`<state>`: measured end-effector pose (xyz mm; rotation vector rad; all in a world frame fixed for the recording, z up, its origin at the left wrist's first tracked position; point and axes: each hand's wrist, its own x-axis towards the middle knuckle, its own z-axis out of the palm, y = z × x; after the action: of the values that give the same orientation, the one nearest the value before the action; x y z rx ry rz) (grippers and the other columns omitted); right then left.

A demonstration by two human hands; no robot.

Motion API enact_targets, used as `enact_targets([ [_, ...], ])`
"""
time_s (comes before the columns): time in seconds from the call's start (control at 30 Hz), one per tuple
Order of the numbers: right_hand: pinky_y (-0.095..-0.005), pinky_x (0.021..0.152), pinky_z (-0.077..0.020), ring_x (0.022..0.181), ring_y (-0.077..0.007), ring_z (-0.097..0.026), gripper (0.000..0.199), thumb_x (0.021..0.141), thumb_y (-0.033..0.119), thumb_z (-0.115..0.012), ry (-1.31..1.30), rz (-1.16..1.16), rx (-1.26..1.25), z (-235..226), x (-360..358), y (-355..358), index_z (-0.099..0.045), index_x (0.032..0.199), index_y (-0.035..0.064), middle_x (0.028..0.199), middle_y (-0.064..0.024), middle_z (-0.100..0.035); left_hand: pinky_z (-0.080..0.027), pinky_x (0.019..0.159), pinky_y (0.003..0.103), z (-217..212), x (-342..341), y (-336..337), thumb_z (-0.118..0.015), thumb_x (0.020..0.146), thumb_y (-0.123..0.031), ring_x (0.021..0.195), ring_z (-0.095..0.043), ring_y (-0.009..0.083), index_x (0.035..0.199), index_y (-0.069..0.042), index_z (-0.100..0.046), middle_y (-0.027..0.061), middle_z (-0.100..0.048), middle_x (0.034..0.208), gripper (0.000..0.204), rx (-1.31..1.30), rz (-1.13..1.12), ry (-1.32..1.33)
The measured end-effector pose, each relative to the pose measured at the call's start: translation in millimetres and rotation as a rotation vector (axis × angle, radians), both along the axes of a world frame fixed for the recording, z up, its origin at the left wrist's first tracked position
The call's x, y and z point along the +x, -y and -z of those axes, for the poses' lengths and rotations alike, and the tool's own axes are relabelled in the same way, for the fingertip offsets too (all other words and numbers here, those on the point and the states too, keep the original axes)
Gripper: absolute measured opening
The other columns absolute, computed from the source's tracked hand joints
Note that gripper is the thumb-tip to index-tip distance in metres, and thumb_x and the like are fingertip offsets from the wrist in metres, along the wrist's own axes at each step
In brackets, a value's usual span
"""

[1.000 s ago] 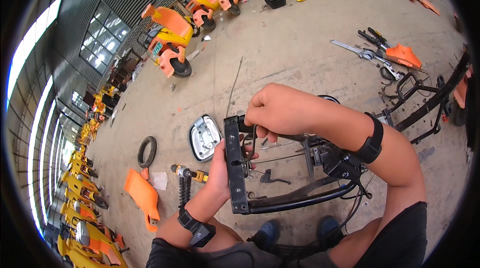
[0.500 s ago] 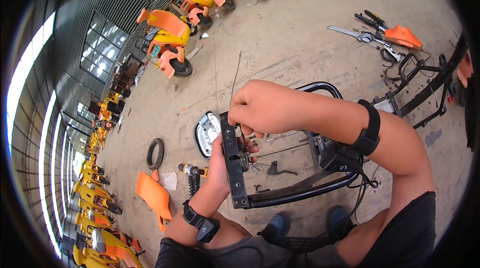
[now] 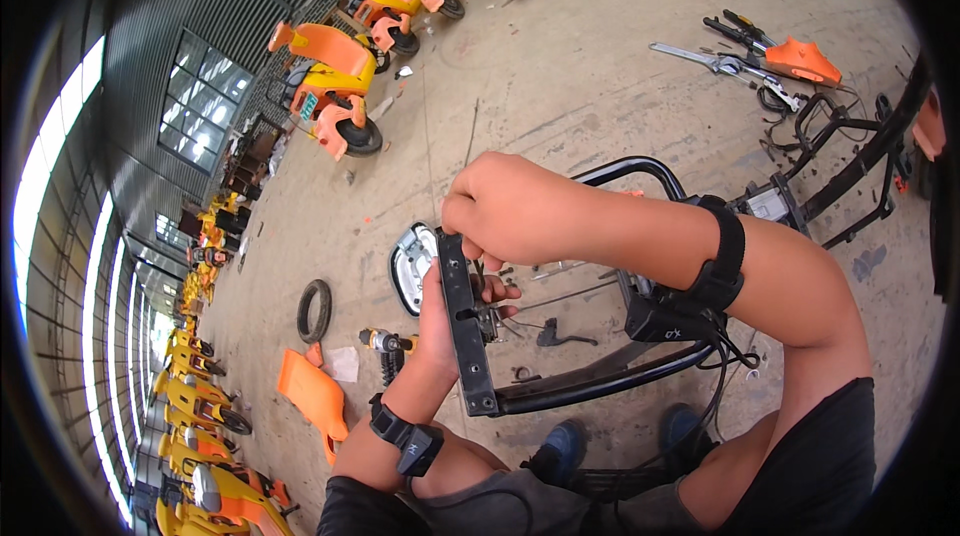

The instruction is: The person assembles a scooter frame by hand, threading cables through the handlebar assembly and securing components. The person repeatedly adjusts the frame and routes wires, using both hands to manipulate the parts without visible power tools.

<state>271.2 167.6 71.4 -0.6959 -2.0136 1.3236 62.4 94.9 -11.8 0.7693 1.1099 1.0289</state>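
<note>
My left hand (image 3: 436, 321) is wrapped around a black metal crossbar (image 3: 464, 336) with holes, at the end of a black tubular frame (image 3: 600, 388). Its thumb lies on the left side, and its fingers show behind the bar beside a small metal fitting (image 3: 490, 323). Over the bar's far end, my right hand (image 3: 505, 208) is closed with its fingers pinched downward; whatever they hold is hidden. A thin dark wire-like strand (image 3: 473, 128) shows just beyond the knuckles. Dark straps with small black boxes sit on both forearms.
Beneath the frame lie a brake lever (image 3: 566, 334) and small hardware. A silver-white housing (image 3: 411, 268), tyre (image 3: 314, 310), power tool (image 3: 386, 340) and orange panel (image 3: 312, 394) are at left. Tools (image 3: 740, 61) lie far right. Orange-yellow scooters (image 3: 335, 86) stand at the back.
My right hand has shifted slightly left over the bar's far end, covering more of the thin strand. The left hand keeps its place on the bar.
</note>
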Motion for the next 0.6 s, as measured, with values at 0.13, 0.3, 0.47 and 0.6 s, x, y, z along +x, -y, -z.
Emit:
enact_targets([
  [0.13,-0.0367,0.061,-0.0539,0.059,-0.0224,-0.066,0.044,0.102,0.027,-0.048,-0.002,-0.009,0.002,-6.6,-1.4,12.3,-0.065,0.077,-0.0047,0.065,-0.0134,-0.065,-0.055,0.081,0.041,-5.4,5.7,1.7,-0.019,0.103,-0.061,0.095,-0.065,0.0262,0.087,-0.008,-0.056,0.0073,-0.057,0.080,0.066,0.041,-0.003,-0.022],
  [0.3,-0.0490,0.069,-0.0527,0.069,-0.0435,-0.065,0.045,0.100,0.029,-0.050,-0.009,-0.039,0.266,-3.2,-1.1,21.4,-0.066,0.077,-0.0067,0.069,-0.0277,-0.063,-0.057,0.080,0.039,-15.9,20.1,5.9,-0.024,0.104,-0.058,0.092,-0.065,0.0199,0.093,-0.010,-0.058,0.0042,-0.059,0.081,0.059,0.009,-0.128,-0.090],
  [0.47,-0.0502,0.070,-0.0521,0.072,-0.0439,-0.065,0.045,0.101,0.028,-0.049,0.108,-0.351,0.520,-6.6,18.9,45.0,-0.067,0.079,-0.0074,0.072,-0.0286,-0.063,-0.056,0.084,0.036,-25.7,37.6,5.2,-0.030,0.103,-0.058,0.083,-0.062,0.0185,0.086,-0.010,-0.060,0.0058,-0.061,0.083,0.059,-0.102,-0.316,-0.007],
  [0.6,-0.0498,0.072,-0.0498,0.076,-0.0436,-0.063,0.042,0.102,0.030,-0.050,0.272,-0.518,0.401,0.9,19.6,61.0,-0.066,0.083,-0.0037,0.075,-0.0244,-0.064,-0.053,0.085,0.035,-20.0,16.7,9.1,-0.034,0.100,-0.061,0.083,-0.061,0.0223,0.077,-0.006,-0.060,0.0093,-0.061,0.082,0.064,-0.107,-0.104,0.157],
])
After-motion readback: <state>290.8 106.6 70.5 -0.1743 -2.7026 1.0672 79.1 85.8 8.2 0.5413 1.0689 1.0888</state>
